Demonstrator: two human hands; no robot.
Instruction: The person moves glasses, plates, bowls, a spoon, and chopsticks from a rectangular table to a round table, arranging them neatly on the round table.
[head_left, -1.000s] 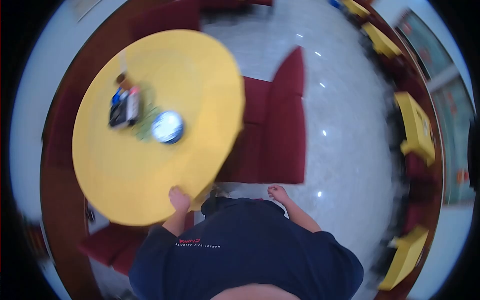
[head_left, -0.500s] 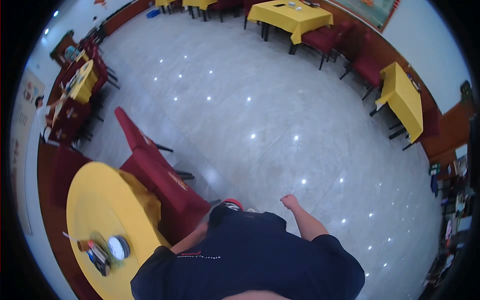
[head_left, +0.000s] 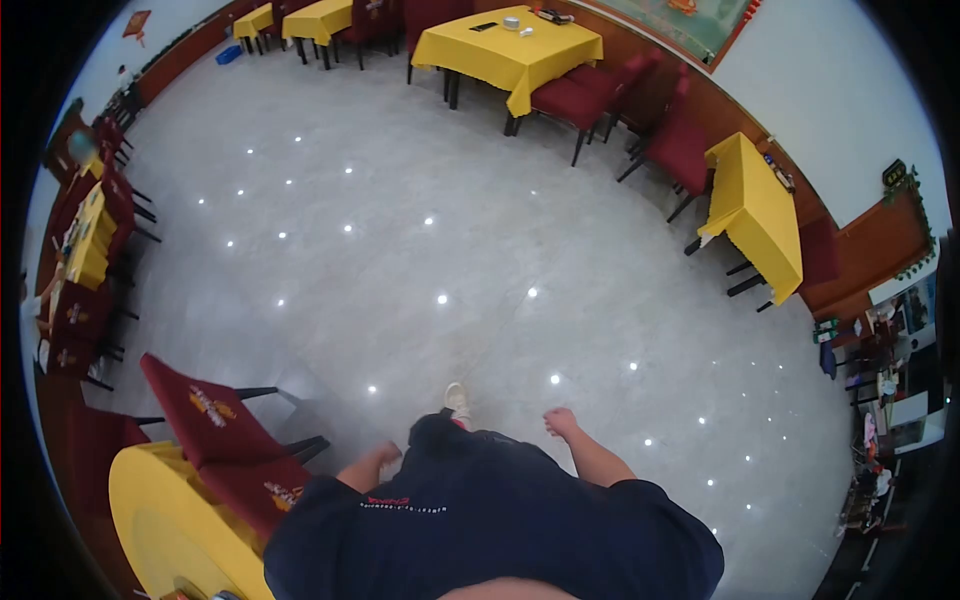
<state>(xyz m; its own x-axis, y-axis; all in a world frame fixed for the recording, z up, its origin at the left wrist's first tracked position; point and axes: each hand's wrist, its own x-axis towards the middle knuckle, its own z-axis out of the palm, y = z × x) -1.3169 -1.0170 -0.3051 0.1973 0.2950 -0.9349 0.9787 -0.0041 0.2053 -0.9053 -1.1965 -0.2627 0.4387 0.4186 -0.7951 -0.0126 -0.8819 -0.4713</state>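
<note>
1. Head view: the left hand (head_left: 386, 455) hangs beside the dark shirt. Its fingers look curled in, but it is too small and blurred to tell how tightly, or whether it holds anything.
2. The right hand (head_left: 560, 421) is rolled into a loose fist with nothing in it, over the bare floor (head_left: 480, 250).
3. A shoe (head_left: 457, 399) sits just ahead of the fingers, between the two hands.
4. A red chair (head_left: 215, 425) stands near the left fingers, on their outer side, and touches the round yellow table (head_left: 160, 515) beyond it.
</note>
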